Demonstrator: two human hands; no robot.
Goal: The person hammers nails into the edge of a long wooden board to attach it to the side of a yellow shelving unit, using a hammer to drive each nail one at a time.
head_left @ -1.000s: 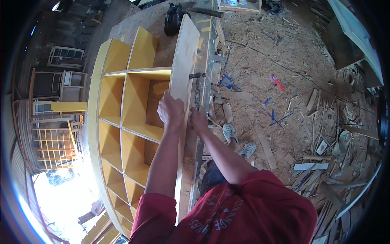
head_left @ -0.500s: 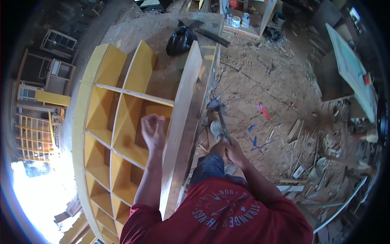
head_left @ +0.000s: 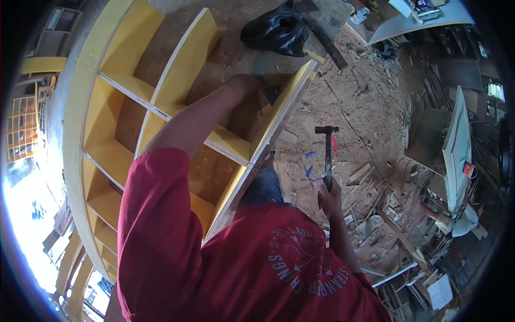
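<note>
Hammer (head_left: 328, 158) is in my right hand (head_left: 329, 198), fingers closed round the handle, head up. I have it in mid-air, out past the right edge of the work surface (head_left: 228, 56), touching nothing else. My left hand (head_left: 248, 86) is down in the far right bay of the yellow shelf unit (head_left: 78, 102), next to the right side board (head_left: 284, 112). It's dark and blurred in there, so I can't tell whether that grip is open or closed. My left forearm crosses over the dividers.

Unit lies on the work surface, right side board along the surface's right edge. Black plastic bag (head_left: 276, 31) sits beyond the unit's far end, toward the surface's far right corner; dark bar (head_left: 328, 47) just beside it. Off the right edge I get floor (head_left: 370, 126) with wood scraps and blue bits (head_left: 309, 172). Pale panel (head_left: 456, 153) stands tilted farther right.
</note>
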